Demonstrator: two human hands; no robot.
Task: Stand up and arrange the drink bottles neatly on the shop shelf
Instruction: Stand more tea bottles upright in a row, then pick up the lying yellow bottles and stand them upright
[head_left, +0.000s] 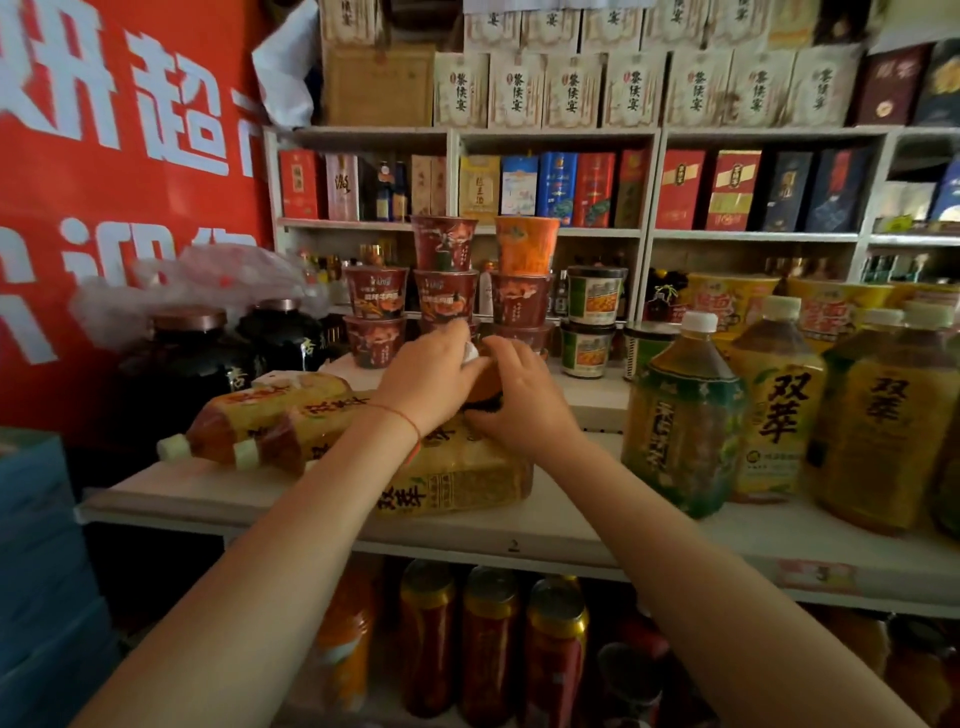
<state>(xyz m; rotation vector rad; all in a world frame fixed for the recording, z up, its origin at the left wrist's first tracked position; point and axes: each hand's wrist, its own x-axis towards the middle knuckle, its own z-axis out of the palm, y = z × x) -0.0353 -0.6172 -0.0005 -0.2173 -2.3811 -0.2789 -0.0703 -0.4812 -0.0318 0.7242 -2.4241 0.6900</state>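
Head view: tipped bottle (457, 478) on shelf (571, 535), left of green-label bottle (683, 421). My left hand (423, 382) grips its cap end, right hand (519, 400) clasps its neck. Risk, I judge: lifting could roll two fallen bottles (270, 421) further left, or knock noodle cups (447, 291) behind.

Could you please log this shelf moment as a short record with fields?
left hand: grips the white-capped neck of a lying tea bottle
right hand: holds the same bottle's shoulder
lying bottles: two more on their sides, left
upright bottles: green-label bottle, yellow-label bottles, right
behind: stacked noodle cups
shelf: white
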